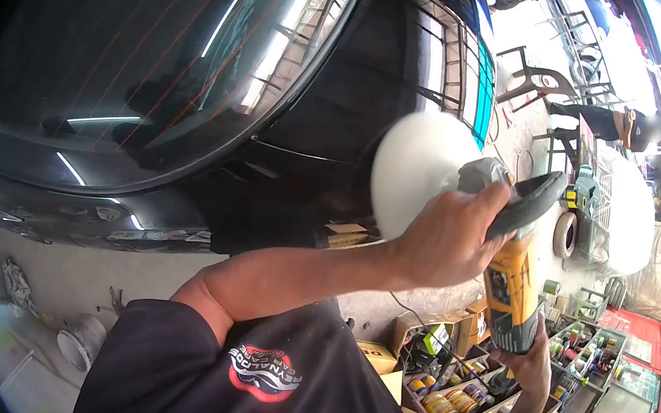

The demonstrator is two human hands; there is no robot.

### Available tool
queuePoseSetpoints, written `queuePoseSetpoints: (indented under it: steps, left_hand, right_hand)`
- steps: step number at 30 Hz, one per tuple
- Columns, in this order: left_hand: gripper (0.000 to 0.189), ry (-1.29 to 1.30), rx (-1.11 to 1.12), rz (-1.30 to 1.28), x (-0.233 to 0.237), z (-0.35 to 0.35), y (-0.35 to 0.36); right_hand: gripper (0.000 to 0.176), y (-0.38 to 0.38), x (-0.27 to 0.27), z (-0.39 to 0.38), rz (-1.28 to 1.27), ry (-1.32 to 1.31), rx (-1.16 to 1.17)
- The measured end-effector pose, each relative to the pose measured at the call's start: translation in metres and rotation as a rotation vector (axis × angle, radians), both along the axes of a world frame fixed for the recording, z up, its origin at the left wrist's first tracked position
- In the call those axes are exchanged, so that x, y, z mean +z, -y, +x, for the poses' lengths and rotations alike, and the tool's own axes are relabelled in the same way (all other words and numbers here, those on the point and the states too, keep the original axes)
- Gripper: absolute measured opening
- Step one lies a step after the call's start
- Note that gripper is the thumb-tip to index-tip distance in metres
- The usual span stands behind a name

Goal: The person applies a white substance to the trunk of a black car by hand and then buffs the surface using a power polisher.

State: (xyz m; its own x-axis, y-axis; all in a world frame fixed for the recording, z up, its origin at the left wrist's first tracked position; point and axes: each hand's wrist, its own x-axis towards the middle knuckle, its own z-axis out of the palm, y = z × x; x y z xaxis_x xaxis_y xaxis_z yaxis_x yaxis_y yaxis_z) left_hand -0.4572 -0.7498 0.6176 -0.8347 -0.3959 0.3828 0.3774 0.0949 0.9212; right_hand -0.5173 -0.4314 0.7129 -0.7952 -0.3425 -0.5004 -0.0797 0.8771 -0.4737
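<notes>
Polisher is at the car's edge, w/ the white pad overlapping that edge in view; can't tell if touching. Your L hand is closed round its front handle; your R hand wraps its rear end, fingers partly hidden. You've bare floor btwn car & open box.

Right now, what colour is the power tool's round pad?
The round polishing pad is white, clearest in the head view.
</notes>
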Motion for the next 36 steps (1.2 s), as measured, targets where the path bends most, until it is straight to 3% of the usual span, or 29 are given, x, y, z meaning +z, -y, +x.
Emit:
queuePoseSetpoints:
  steps: [5,8,9,13,16,18,20,23,27,28,31,34,36]
  left_hand:
    - [0.021,-0.031,0.148,-0.029,-0.001,-0.068,0.047]
    - [0.02,-0.057,0.246,-0.052,-0.002,-0.111,0.083]
    - [0.022,-0.053,0.261,-0.051,-0.004,-0.125,0.095]
    - [0.03,-0.042,0.377,-0.094,-0.009,-0.189,0.143]
    - [0.035,0.017,0.434,-0.127,-0.01,-0.221,0.177]
    - [0.031,-0.122,0.524,-0.172,-0.017,-0.241,0.195]
    - [0.032,-0.087,0.534,-0.181,-0.015,-0.251,0.205]
    - [0.022,-0.1,0.509,-0.216,-0.014,-0.247,0.207]
    - [0.031,-0.056,0.498,-0.176,-0.011,-0.21,0.169]
    - [0.032,0.005,0.395,-0.112,-0.004,-0.187,0.156]
    - [0.024,-0.019,0.368,-0.093,-0.003,-0.133,0.116]
    - [0.027,-0.106,0.373,-0.126,-0.012,-0.085,0.083]
    - [0.029,-0.021,0.278,-0.111,-0.011,-0.045,0.071]
  right_hand:
    - [0.088,0.049,-0.006,-0.071,-0.064,-0.016,0.026]
    - [0.084,0.081,-0.015,-0.117,-0.066,-0.192,0.013]
    - [0.083,0.11,-0.008,-0.132,-0.105,-0.041,0.051]
    - [0.075,0.154,-0.012,-0.198,-0.086,-0.029,0.027]
    - [0.079,0.193,-0.011,-0.229,-0.062,-0.073,0.063]
    - [0.079,0.213,-0.013,-0.244,-0.071,-0.075,0.097]
    - [0.074,0.218,-0.017,-0.251,-0.099,-0.05,0.09]
    - [0.071,0.219,-0.015,-0.247,-0.138,-0.024,0.112]
    - [0.083,0.175,-0.017,-0.225,-0.069,-0.063,0.103]
    - [0.091,0.165,-0.015,-0.208,-0.081,-0.097,0.075]
    - [0.096,0.127,-0.013,-0.169,-0.015,-0.098,0.099]
    - [0.099,0.095,-0.012,-0.113,0.003,-0.129,0.134]
    - [0.1,0.077,-0.012,-0.076,0.03,-0.153,0.133]
